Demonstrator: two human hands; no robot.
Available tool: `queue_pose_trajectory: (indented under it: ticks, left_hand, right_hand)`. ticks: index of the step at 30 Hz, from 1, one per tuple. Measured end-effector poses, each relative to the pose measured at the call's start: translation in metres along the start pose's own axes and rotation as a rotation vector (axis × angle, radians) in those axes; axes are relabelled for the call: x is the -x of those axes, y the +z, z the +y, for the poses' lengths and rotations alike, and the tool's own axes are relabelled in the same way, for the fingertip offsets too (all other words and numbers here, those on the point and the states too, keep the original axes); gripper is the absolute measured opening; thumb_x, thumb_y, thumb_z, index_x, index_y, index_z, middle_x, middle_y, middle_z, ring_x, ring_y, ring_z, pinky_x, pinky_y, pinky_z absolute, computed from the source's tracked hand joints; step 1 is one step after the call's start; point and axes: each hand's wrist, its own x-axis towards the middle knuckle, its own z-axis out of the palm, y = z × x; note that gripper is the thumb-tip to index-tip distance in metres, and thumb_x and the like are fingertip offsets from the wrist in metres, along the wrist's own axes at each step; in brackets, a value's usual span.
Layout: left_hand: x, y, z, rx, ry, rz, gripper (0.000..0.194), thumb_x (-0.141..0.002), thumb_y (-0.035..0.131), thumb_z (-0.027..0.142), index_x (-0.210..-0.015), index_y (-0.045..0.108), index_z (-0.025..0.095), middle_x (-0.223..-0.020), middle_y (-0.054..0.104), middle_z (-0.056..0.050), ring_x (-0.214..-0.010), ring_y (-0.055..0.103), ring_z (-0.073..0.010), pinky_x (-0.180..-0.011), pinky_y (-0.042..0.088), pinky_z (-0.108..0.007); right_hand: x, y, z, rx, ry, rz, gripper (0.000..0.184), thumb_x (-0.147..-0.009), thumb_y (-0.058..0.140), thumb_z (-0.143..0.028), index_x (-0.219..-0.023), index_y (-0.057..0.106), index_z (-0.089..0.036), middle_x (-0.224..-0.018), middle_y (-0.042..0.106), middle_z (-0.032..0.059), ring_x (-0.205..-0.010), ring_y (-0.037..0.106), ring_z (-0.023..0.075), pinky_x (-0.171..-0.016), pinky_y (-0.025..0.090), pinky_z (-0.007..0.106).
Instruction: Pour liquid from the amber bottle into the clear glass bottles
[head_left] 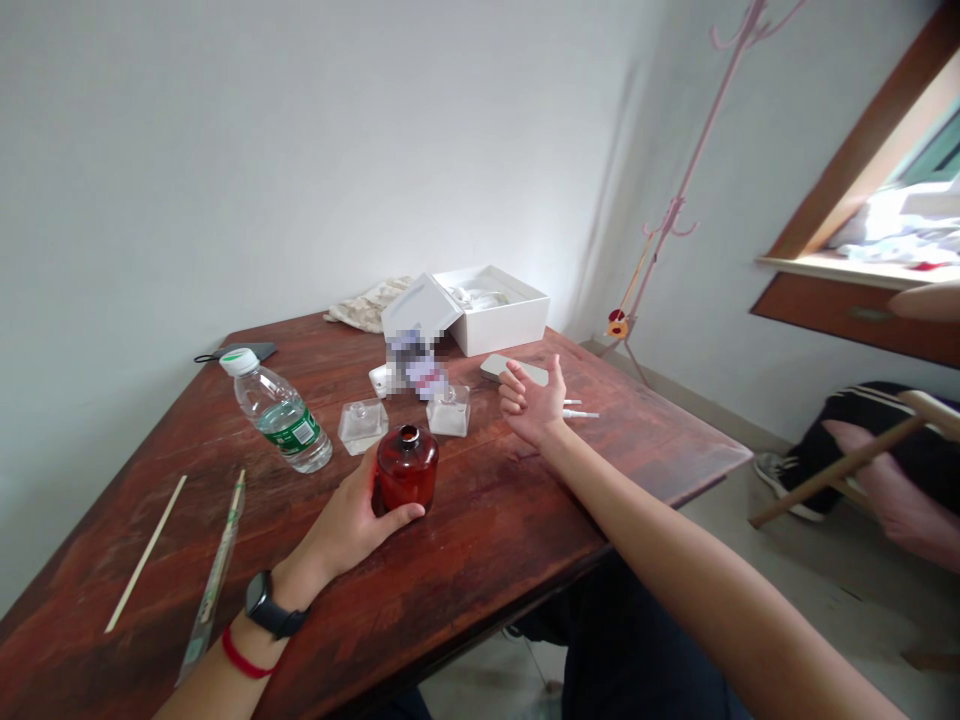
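Observation:
My left hand [352, 520] is wrapped round an upright, uncapped red glass bottle [406, 467] standing on the dark wooden table [487, 540]. My right hand [534, 398] rests palm-up farther out on the table, fingers loosely curled and apart, holding nothing. Just beyond it lie small white sticks [581, 412] and a flat white object [517, 370]. Two clear glass bottles [364, 424] [449, 408] stand behind the red bottle.
A plastic water bottle [277, 412] lies on its side at the left. Chopstick-like sticks [146, 552] lie near the front left. An open white box [491, 308] and a cloth sit at the back. Another person's legs [847, 450] and a pink coat stand are at the right.

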Motion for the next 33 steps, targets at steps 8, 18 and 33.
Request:
queue_pose_trajectory:
  ticks: [8,18,33]
  left_hand:
    - [-0.001,0.001,-0.002,-0.024,0.027,0.004,0.082,-0.093,0.077,0.058,-0.158,0.043,0.021,-0.144,0.067,-0.017,-0.131,0.068,-0.0375,-0.118,0.049,-0.051]
    - [-0.001,-0.001,0.002,-0.001,0.006,0.001,0.08,-0.092,0.077,0.059,-0.155,0.044,0.02,-0.14,0.069,-0.017,-0.127,0.069,-0.0376,-0.115,0.051,-0.052]
    - [0.0,0.011,-0.012,0.123,-0.117,0.085,0.071,-0.1,0.06,0.068,-0.147,0.046,0.016,-0.136,0.069,-0.016,-0.125,0.069,-0.0353,-0.114,0.052,-0.051]
  right_hand:
    - [0.001,0.003,0.001,0.064,0.028,-0.043,0.052,-0.098,0.054,-0.07,-0.088,0.067,-0.02,-0.053,0.038,-0.0092,-0.038,0.02,0.0071,-0.033,0.017,0.017]
    - [0.003,0.01,0.001,0.179,0.051,-0.06,0.027,-0.092,0.071,-0.045,-0.086,0.068,-0.02,-0.053,0.037,-0.0106,-0.038,0.015,0.0063,-0.032,0.015,0.018]
    - [0.009,0.022,0.01,0.35,0.042,-0.097,0.033,-0.082,0.088,-0.034,-0.073,0.059,-0.02,-0.052,0.046,-0.0102,-0.035,0.019,0.0021,-0.029,0.014,0.014]
